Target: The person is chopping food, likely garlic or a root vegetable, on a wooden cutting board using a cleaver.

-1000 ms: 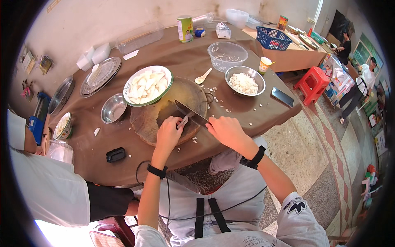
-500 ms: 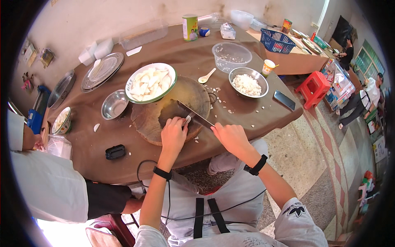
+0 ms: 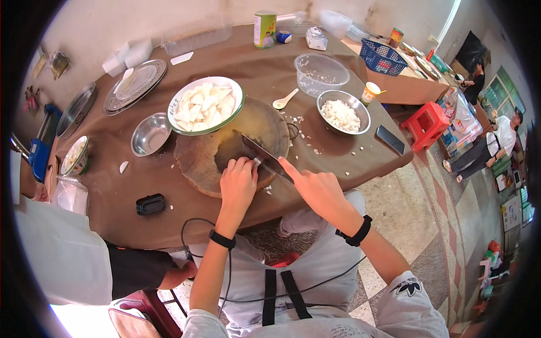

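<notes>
On a round wooden chopping board (image 3: 194, 169), my left hand (image 3: 239, 183) pinches a small white vegetable piece (image 3: 257, 161) with bent fingers. My right hand (image 3: 320, 190) grips a kitchen knife (image 3: 262, 155), its forefinger stretched along the spine. The dark blade points away to the left and lies right beside that piece. A white bowl with a green rim (image 3: 221, 128), heaped with pale sliced pieces (image 3: 204, 106), overlaps the board's far left edge. To the right, a steel bowl (image 3: 355, 133) holds small white diced bits (image 3: 340, 115). Crumbs are scattered beside the board.
Around the board are an empty steel bowl (image 3: 151, 135), a spoon (image 3: 285, 99), a clear plastic tub (image 3: 321, 76), a paper cup (image 3: 370, 92), a phone (image 3: 390, 139) and a black case (image 3: 150, 204). Another person's sleeve (image 3: 56, 248) is close on my left. A red stool (image 3: 425, 127) stands right.
The view has shifted slightly. My right forefinger now lies straighter along the knife's spine. My left hand keeps its pinch on the piece.
</notes>
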